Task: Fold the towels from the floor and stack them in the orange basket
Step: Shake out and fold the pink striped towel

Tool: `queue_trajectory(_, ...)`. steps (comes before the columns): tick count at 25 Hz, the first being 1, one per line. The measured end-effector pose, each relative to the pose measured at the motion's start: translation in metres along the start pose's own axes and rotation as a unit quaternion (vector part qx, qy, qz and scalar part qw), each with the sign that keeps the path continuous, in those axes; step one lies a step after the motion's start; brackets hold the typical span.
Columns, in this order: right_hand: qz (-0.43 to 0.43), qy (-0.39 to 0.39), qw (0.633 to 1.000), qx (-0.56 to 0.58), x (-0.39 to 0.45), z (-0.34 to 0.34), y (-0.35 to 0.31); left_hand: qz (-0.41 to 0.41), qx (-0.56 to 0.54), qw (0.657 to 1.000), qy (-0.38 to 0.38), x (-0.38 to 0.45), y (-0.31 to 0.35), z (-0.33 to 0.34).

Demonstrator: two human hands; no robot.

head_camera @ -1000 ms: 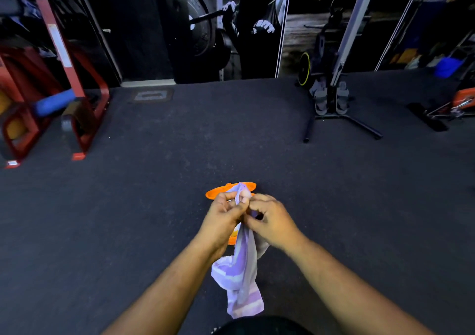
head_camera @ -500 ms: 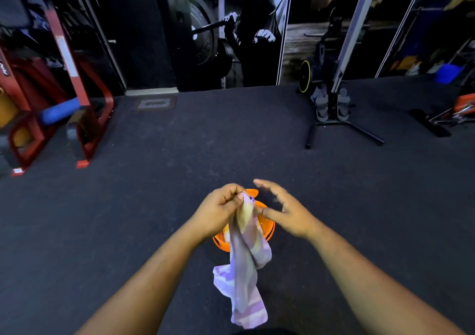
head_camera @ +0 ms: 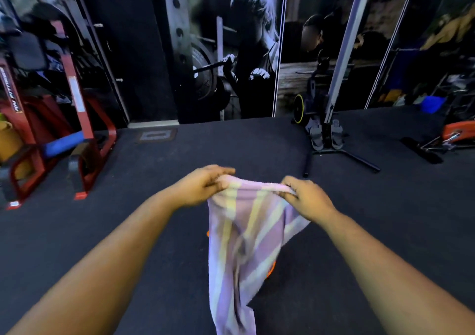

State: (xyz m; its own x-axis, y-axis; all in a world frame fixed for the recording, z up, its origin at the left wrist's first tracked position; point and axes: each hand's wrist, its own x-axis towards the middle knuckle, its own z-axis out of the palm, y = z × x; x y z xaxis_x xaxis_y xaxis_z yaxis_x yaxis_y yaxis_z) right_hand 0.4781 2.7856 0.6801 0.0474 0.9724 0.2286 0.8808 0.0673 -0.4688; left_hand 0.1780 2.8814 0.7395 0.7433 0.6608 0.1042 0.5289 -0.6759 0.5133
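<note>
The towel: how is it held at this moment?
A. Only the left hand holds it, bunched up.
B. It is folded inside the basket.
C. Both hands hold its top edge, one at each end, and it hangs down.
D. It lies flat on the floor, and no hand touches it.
C: the left hand and the right hand each pinch one end of the top edge, and the towel hangs between them.

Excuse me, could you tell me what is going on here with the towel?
A person stands on a dark gym floor, holding a lilac towel with pale yellow stripes spread between both hands. The left hand and the right hand each pinch a top corner, and the rest hangs down unfolded. The orange basket sits on the floor behind the towel, with only slivers of it showing.
</note>
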Motion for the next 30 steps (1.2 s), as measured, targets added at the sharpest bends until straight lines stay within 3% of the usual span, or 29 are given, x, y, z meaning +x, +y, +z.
queue_trajectory(2,-0.005,0.019,0.998,-0.066,0.013,-0.02,-0.01,0.017,0.091,0.996,-0.015,0.007,-0.006,-0.004)
queue_trajectory(5,-0.015,-0.018,0.99,-0.142,0.03,-0.054,-0.019,-0.001,0.086,0.985,0.151,0.017,-0.018,-0.029)
queue_trajectory(8,0.02,-0.09,0.968,-0.232,0.04,-0.087,0.001,-0.098,-0.048,0.946,0.307,0.015,-0.041,-0.062)
queue_trajectory(10,0.033,-0.035,0.988,-0.147,0.043,-0.104,0.012,-0.146,-0.146,0.913,0.351,0.014,-0.048,-0.064)
queue_trajectory(12,0.031,0.089,0.995,-0.015,0.048,-0.113,0.012,-0.156,-0.198,0.899,0.357,0.018,-0.043,-0.057)
queue_trajectory(14,0.041,0.221,0.966,0.129,0.059,-0.115,0.005,-0.122,-0.259,0.858,0.426,0.028,-0.035,-0.062)
queue_trajectory(16,0.059,0.265,0.93,0.246,0.072,-0.115,-0.005,-0.099,-0.302,0.823,0.47,0.038,-0.025,-0.076)
queue_trajectory(20,0.107,0.229,0.927,0.278,0.082,-0.121,-0.013,-0.152,-0.296,0.863,0.38,0.047,-0.013,-0.086)
queue_trajectory(24,0.107,0.278,0.867,0.399,0.075,-0.124,-0.027,-0.102,-0.418,0.817,0.383,0.051,0.015,-0.092)
queue_trajectory(27,0.155,0.175,0.808,0.541,0.061,-0.125,-0.053,-0.11,-0.519,0.795,0.293,0.049,0.047,-0.1)
queue_trajectory(28,0.154,0.124,0.807,0.557,0.05,-0.127,-0.059,-0.099,-0.539,0.793,0.267,0.048,0.057,-0.104)
queue_trajectory(30,0.108,-0.019,0.853,0.511,0.026,-0.123,-0.058,-0.081,-0.584,0.769,0.247,0.048,0.075,-0.114)
